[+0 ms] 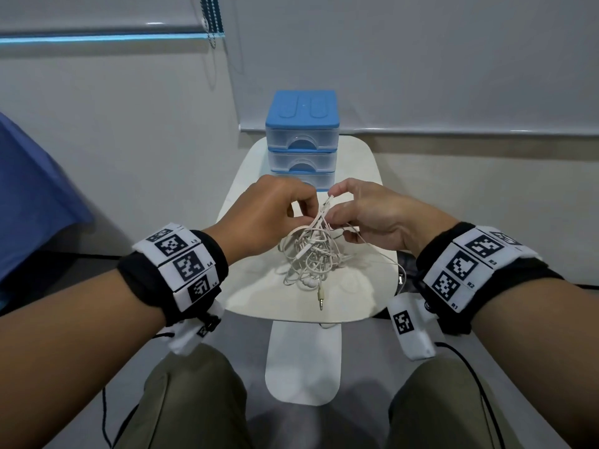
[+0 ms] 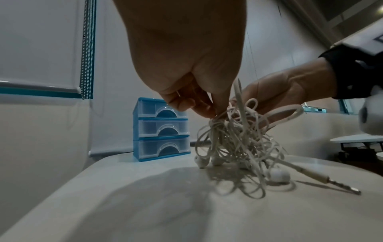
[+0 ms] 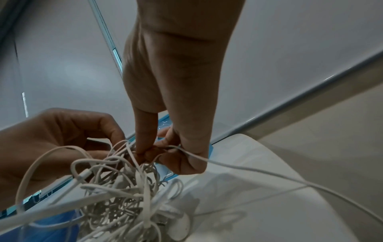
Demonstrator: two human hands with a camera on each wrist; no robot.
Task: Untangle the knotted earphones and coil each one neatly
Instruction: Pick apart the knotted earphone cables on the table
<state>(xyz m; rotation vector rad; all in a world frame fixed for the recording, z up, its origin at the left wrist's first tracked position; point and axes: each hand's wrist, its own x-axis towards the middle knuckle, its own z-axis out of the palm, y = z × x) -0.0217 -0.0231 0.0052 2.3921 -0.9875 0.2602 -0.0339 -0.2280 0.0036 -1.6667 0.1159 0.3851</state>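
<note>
A knotted bundle of white earphones [image 1: 309, 257] [image 2: 238, 140] [image 3: 120, 194] rests on the small white table [image 1: 363, 293], its top lifted by both hands. My left hand [image 1: 304, 205] [image 2: 207, 109] pinches several strands at the top of the tangle. My right hand [image 1: 334, 209] [image 3: 149, 153] pinches a cable just to the right of it, and one thin strand runs off past the right wrist. Earbuds [image 2: 278, 174] and a jack plug [image 1: 321, 301] [image 2: 339, 186] lie on the tabletop under the tangle.
A blue three-drawer plastic organizer [image 1: 303, 137] [image 2: 161, 129] stands at the far end of the table, just behind the hands. The wall and roller blinds are behind it. My knees [image 1: 194, 400] are below the table's near edge.
</note>
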